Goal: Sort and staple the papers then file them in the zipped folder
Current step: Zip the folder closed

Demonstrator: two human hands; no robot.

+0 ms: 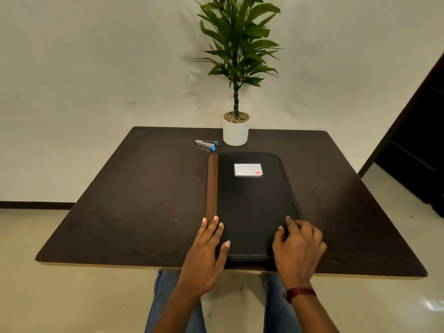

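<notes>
Two grips, a person's bare hands, rest on the near end of a zipped folder [252, 200] that lies flat and closed on the dark brown counter [144, 200]. The folder sits right of the counter's middle, its long side running away from the person and its near edge just short of the counter's front edge.

The cover is smooth black with rounded corners, and a thin seam line follows its right edge. A brown strip [212, 183] runs the full length of its left side like a spine. High on the cover is a white lined label card [248, 169] with a small red mark [258, 173] in its lower right corner.

The left grip [204, 251] is released: its fingers are straight and spread, lying flat across the brown strip and the near left corner. The right grip [299, 248] has bent fingers with the tips on the near right corner of the cover. Whether it pinches anything there, I cannot tell. A dark red band [301, 292] circles that wrist.

Beyond the folder's far left corner, apart from it, lies a small silver and blue stapler [207, 144]. Just beside it on the right stands a white pot [235, 132] holding a leafy green plant [240, 39].
</notes>
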